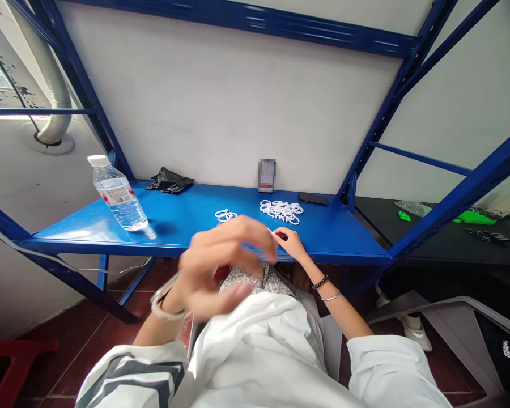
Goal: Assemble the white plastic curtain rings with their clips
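My left hand (221,266) is raised in front of my chest, blurred by motion, fingers curled and spread, with nothing clearly in it. My right hand (291,242) rests at the front edge of the blue shelf (187,218), its fingers pinched together on something small I cannot make out. A pile of white plastic rings (281,211) lies on the shelf just beyond the right hand. A smaller cluster of white rings (225,215) lies to the left of it.
A clear water bottle (118,195) stands at the shelf's left. A crumpled black bag (170,181), a small card (266,175) against the wall and a dark phone (313,199) sit at the back. Blue rack posts flank the shelf. Green parts (476,217) lie on a black table to the right.
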Action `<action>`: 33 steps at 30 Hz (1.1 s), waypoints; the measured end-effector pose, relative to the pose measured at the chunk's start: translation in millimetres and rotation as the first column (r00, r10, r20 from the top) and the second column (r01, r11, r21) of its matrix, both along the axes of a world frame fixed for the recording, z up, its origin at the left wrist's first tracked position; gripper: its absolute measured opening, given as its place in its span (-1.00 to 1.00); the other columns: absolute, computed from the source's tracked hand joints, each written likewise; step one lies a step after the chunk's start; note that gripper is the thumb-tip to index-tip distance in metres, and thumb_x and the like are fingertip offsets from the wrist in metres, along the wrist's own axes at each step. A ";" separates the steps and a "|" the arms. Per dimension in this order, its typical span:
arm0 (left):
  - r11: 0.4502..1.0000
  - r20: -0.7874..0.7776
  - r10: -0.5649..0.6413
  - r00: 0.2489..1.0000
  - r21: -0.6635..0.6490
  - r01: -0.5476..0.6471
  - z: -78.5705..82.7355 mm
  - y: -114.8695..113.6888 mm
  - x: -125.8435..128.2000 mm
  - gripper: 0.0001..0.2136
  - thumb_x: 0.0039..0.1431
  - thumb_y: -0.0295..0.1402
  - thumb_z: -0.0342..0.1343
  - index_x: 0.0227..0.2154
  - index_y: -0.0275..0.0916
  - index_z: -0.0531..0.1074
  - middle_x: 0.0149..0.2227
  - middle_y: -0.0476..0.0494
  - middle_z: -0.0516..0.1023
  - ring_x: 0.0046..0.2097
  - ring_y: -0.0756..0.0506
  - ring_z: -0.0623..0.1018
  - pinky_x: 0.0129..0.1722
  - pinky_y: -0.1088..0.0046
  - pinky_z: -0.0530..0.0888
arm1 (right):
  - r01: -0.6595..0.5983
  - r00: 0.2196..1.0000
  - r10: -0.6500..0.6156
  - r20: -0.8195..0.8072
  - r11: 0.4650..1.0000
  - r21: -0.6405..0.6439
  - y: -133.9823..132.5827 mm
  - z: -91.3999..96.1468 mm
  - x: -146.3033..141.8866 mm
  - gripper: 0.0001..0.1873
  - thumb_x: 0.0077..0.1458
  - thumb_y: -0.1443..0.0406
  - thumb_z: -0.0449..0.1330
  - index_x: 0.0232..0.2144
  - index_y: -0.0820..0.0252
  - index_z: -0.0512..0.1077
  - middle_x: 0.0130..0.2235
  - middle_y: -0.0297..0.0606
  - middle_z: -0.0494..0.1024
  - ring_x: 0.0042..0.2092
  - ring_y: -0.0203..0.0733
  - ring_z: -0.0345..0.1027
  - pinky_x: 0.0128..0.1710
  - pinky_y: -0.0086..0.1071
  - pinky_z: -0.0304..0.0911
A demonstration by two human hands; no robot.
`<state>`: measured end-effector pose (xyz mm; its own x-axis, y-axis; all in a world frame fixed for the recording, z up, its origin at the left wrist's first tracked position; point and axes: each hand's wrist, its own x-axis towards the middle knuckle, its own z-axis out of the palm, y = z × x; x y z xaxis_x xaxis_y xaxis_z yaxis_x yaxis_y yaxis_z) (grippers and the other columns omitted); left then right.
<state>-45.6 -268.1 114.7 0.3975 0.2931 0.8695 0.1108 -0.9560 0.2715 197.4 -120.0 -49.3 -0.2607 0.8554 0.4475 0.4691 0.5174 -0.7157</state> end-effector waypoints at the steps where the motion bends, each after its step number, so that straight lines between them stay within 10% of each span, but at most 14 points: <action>1: 0.999 -0.005 -0.019 1.000 -0.039 0.019 0.7 14.3 2.9 -0.70 0.32 -0.10 -0.06 -0.41 -0.12 0.44 -0.29 -0.09 0.57 -0.20 -0.10 0.55 -0.21 0.29 0.55 | -0.002 1.000 0.002 0.000 1.000 0.003 0.0 0.1 0.0 -0.71 0.19 0.10 0.14 -0.37 0.17 0.50 -0.33 -0.23 0.59 -0.29 -0.15 0.45 -0.24 -0.31 0.34; 8: 0.845 -0.306 0.147 0.941 -0.455 -0.281 -86.5 146.3 20.1 -0.64 0.23 -0.02 0.03 -0.20 -0.23 0.43 -0.10 -0.24 0.49 -0.06 -0.17 0.50 -0.18 0.35 0.48 | 0.011 1.000 -0.010 0.008 1.000 -0.010 -1.2 2.9 -0.9 -0.69 0.18 0.07 0.15 -0.36 0.18 0.52 -0.32 -0.21 0.59 -0.28 -0.15 0.45 -0.21 -0.31 0.34; 13: 0.778 -0.355 0.043 0.934 -0.574 -0.254 -143.4 174.7 21.9 -0.55 0.13 0.07 0.11 -0.16 -0.22 0.43 -0.07 -0.22 0.50 -0.05 -0.19 0.49 -0.16 0.35 0.44 | 0.017 1.000 -0.017 0.016 1.000 0.000 -0.4 1.9 -0.8 -0.67 0.18 0.05 0.14 -0.36 0.16 0.53 -0.33 -0.20 0.59 -0.28 -0.14 0.46 -0.23 -0.31 0.34; 33: 0.719 -0.237 0.017 0.971 -0.672 -0.177 -150.3 169.4 38.2 -0.44 0.09 0.20 0.06 -0.38 -0.30 0.49 -0.34 -0.13 0.55 -0.33 -0.04 0.44 -0.32 0.47 0.36 | 0.000 1.000 -0.001 -0.017 0.999 -0.048 -0.5 2.5 -0.5 -0.64 0.22 0.03 0.07 -0.37 0.14 0.48 -0.35 -0.25 0.59 -0.29 -0.14 0.47 -0.24 -0.32 0.34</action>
<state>-7.4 -98.7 -35.6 0.4723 0.8217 0.3190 0.3199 -0.4970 0.8066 196.9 -120.5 -46.7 -0.2534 0.8760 0.4104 0.4569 0.4823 -0.7474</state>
